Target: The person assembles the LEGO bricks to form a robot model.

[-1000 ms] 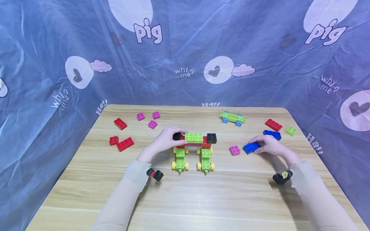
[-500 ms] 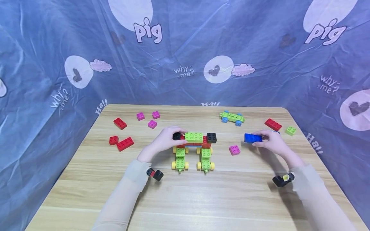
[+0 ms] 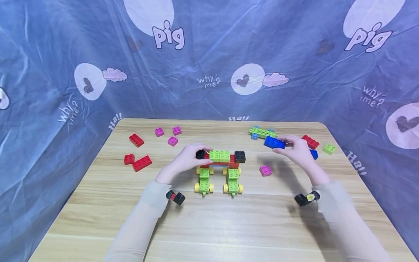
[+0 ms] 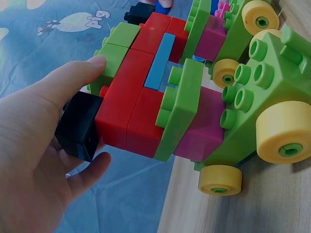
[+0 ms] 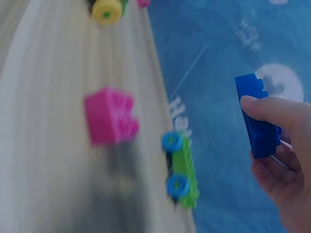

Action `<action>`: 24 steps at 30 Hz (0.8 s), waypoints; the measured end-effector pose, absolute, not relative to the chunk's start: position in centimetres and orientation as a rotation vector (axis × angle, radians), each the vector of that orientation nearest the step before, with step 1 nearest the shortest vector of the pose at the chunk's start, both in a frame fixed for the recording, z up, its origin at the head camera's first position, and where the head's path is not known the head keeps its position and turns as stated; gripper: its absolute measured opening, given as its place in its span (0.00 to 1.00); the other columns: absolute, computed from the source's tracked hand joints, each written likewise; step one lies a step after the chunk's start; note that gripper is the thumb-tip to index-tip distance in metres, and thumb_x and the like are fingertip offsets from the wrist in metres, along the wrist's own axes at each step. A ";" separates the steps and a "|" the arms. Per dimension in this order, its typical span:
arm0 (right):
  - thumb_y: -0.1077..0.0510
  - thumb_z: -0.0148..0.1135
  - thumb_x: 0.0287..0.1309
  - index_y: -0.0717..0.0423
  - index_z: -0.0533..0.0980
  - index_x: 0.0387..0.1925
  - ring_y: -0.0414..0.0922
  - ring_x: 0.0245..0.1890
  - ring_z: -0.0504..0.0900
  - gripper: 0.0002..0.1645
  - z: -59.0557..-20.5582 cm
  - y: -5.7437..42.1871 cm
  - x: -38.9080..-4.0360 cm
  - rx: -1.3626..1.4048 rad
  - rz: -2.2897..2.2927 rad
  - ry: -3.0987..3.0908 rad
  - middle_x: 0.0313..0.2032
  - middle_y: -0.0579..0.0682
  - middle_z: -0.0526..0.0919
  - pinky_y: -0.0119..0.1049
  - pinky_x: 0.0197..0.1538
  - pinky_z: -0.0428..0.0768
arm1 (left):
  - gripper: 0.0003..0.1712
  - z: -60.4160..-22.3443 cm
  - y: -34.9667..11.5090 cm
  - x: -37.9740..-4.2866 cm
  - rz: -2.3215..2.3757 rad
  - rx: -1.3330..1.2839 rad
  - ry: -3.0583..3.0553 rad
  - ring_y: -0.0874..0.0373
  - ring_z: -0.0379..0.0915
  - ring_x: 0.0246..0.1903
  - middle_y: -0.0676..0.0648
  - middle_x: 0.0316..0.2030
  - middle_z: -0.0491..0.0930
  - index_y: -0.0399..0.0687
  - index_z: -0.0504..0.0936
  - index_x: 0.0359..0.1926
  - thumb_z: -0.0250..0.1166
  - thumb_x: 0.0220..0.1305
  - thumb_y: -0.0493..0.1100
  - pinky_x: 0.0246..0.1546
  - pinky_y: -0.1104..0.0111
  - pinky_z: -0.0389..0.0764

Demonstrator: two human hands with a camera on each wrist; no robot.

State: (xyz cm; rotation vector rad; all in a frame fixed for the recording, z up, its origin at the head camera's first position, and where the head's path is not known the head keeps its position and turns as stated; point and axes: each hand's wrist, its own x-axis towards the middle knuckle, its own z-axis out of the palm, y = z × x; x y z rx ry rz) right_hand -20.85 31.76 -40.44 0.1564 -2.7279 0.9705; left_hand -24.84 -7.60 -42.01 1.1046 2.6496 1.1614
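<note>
While the L hand (image 3: 187,159) grips the L end of the brick build (image 3: 219,156), fingers part-curled round a blk brick (image 4: 77,127), thumb on a green top brick (image 4: 114,56), the R hand (image 3: 298,152) pinches a blue brick (image 3: 274,142) btwn thumb & fingers, up off the desk (image 3: 196,233). Build stands mid-desk on green bases w/ yellow wheels (image 3: 240,188). To its R: pink brick (image 3: 266,170); green wagon (image 3: 263,132) w/ blue wheels, twd the back; 2nd blue brick (image 3: 314,154), part-hidden by the hand, near red brick (image 3: 310,142) & lt-green brick (image 3: 329,148). L side: 3 red bricks (image 3: 142,163), 3 sm pink bricks (image 3: 172,141).
</note>
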 end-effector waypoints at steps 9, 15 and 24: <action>0.52 0.72 0.51 0.61 0.78 0.53 0.57 0.44 0.81 0.29 -38.7 27.1 -21.9 0.281 0.999 -2.712 0.49 0.62 0.81 0.54 0.47 0.79 | 0.28 -42.2 -7.6 -24.8 1.165 1.090 2.651 0.49 0.75 0.55 0.43 0.53 0.80 0.41 0.79 0.56 0.71 0.57 0.48 0.60 0.59 0.73; 0.52 0.73 0.51 0.60 0.78 0.54 0.57 0.45 0.81 0.29 -37.8 24.6 -22.2 0.340 1.068 -2.714 0.51 0.61 0.81 0.52 0.48 0.80 | 0.27 -42.3 -7.6 -24.7 1.146 1.057 2.678 0.50 0.75 0.55 0.44 0.53 0.81 0.44 0.80 0.55 0.71 0.56 0.50 0.61 0.59 0.73; 0.55 0.74 0.48 0.59 0.79 0.52 0.53 0.42 0.81 0.28 -36.9 21.2 -22.8 0.466 1.184 -2.664 0.49 0.59 0.83 0.50 0.46 0.79 | 0.27 -42.2 -7.6 -24.6 1.097 1.016 2.710 0.49 0.75 0.55 0.44 0.52 0.81 0.45 0.80 0.54 0.71 0.56 0.52 0.57 0.58 0.75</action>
